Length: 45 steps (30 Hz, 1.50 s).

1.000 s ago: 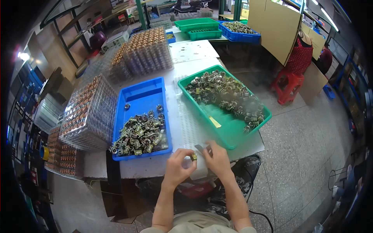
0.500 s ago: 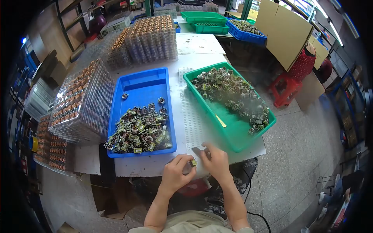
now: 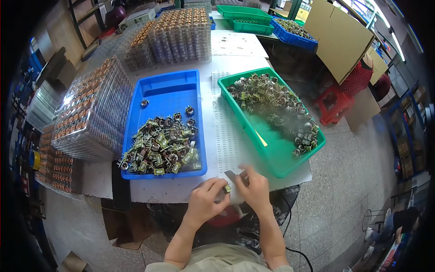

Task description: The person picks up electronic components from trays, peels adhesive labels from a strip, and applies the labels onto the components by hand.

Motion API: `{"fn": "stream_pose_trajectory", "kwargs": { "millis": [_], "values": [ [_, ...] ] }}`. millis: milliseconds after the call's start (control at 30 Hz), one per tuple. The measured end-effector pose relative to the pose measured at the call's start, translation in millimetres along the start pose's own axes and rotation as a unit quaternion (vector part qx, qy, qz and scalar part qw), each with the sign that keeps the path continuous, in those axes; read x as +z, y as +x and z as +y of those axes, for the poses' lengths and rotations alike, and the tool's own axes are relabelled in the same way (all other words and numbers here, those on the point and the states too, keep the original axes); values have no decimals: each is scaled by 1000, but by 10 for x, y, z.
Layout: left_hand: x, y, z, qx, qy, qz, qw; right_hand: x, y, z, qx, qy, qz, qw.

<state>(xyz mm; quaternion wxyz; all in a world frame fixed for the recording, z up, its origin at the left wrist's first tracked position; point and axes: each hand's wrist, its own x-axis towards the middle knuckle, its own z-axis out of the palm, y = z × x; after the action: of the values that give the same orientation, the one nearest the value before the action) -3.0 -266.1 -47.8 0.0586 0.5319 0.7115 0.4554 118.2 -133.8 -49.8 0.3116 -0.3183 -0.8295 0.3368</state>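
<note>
Near the table's front edge, my left hand (image 3: 208, 199) pinches a small coil component (image 3: 227, 188) with a yellow-green label. Just to its right, my right hand (image 3: 253, 189) is closed on a dark flat blade-like tool (image 3: 231, 175), whose tip points up and left. The hands are close but apart. A blue tray (image 3: 203, 136) with a heap of similar coil components stands beyond my left hand. Beyond my right hand is a green tray (image 3: 247, 124), with more components along its far and right sides and a yellow strip (image 3: 261, 138) inside.
Stacked clear trays of copper coils (image 3: 93, 109) line the left, with another stack (image 3: 179, 38) farther back. A perforated white strip (image 3: 223, 122) lies between the two bins. Green trays (image 3: 244, 14) stand at the back. A person in red (image 3: 358, 79) sits by a red stool (image 3: 334, 103).
The view has shifted, so the trays appear somewhat higher and the left stacks farther left. Both hands keep their holds, with the component and the tool still close together.
</note>
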Motion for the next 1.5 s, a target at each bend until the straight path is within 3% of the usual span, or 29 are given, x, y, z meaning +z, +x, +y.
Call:
{"fn": "stream_pose_trajectory", "kwargs": {
  "millis": [733,1033,1233,1500],
  "values": [
    [-10,5,20,6,-2,-4,1000,14,-2,9,-33,9,12,999],
    [-6,-5,8,10,2,-7,1000,-50,-8,-28,48,11,-20,999],
    [-7,-5,4,14,-1,-7,1000,13,-17,21,-3,-16,-9,1000],
    [29,20,-10,25,6,11,1000,11,-5,-21,5,-19,-8,1000]
  ]
}}
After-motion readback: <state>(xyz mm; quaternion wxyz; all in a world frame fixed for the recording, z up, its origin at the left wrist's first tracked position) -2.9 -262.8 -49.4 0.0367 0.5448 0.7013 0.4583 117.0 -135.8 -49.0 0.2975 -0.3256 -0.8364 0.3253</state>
